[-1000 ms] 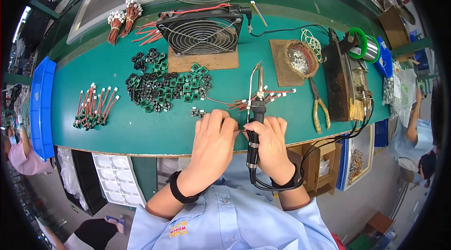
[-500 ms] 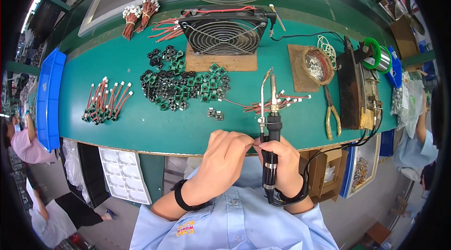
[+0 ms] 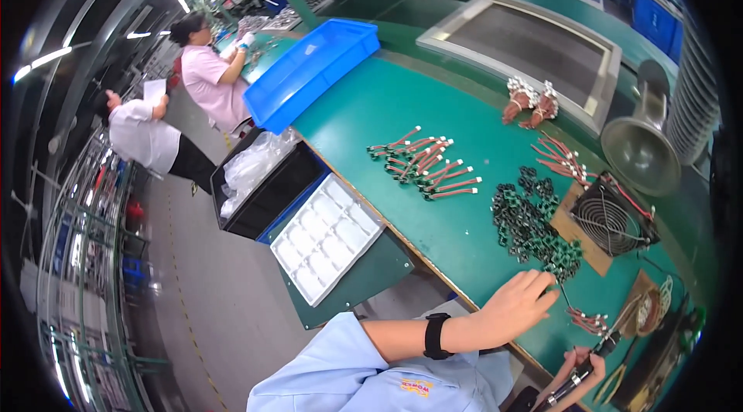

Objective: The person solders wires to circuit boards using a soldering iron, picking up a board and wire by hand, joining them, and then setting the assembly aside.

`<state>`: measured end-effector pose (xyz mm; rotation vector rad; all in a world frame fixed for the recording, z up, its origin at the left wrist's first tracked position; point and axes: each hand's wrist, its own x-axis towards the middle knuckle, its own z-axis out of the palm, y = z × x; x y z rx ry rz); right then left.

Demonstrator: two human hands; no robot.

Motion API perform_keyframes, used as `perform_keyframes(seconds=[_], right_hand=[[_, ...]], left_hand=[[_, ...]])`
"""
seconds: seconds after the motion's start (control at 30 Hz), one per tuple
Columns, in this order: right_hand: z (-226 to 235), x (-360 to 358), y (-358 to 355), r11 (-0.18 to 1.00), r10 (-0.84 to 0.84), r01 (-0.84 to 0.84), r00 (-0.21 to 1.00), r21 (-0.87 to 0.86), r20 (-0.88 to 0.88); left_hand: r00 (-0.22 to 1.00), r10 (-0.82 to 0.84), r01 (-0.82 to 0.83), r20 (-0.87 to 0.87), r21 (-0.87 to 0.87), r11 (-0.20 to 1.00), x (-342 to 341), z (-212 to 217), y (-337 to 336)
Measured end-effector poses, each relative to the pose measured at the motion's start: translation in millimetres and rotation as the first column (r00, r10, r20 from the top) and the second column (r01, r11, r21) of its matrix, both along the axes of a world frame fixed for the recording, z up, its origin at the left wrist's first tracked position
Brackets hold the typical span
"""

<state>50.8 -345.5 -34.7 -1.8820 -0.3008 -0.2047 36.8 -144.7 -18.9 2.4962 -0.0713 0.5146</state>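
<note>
My left hand (image 3: 517,310) is over the near edge of the bench, fingers bent and somewhat apart, with its fingertips beside the near end of a pile of small green-and-black circuit boards (image 3: 528,218). I make out nothing held in it. In my right hand (image 3: 586,368), lower right, is a black-handled soldering iron (image 3: 567,386), its tip pointing up and right. A few red-brown wire leads (image 3: 588,322) lie between the hands and the fan. Farther left, several boards with wires and white connectors (image 3: 426,164) lie grouped on the green bench top (image 3: 348,114).
A black fan (image 3: 611,214) stands behind the boards, near a metal extraction hood (image 3: 641,150). Bundled wire leads (image 3: 532,104) lie by a framed panel (image 3: 534,52). At left are a blue tray (image 3: 313,75), a white compartment tray (image 3: 325,238) and a black bin (image 3: 271,187). Two people are beyond.
The view has swung to the left. My left hand has parted from the right and reached forward to the boards; my right hand still holds the soldering iron.
</note>
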Motion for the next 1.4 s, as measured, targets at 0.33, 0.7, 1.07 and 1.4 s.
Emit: perform_keyframes(seconds=[0.33,0.7,1.07,1.4], right_hand=[[31,-1,15,0.995,-0.032,0.044,0.99,-0.087,0.14],[39,-10,10,0.997,-0.061,0.066,0.992,-0.042,0.107],[53,-8,21,0.994,0.022,-0.027,0.998,0.102,0.05],[77,-2,34,0.924,0.113,-0.029,0.973,0.381,-0.201]], left_hand=[[0.991,-0.137,0.136,0.003,0.091,0.986,-26,2,7],[0.892,-0.417,0.397,0.176,0.136,0.908,-50,-13,23],[0.954,-0.298,0.22,0.014,-0.707,0.672,-27,31,5],[0.887,-0.455,0.097,-0.082,-0.93,0.355,-18,45,9]])
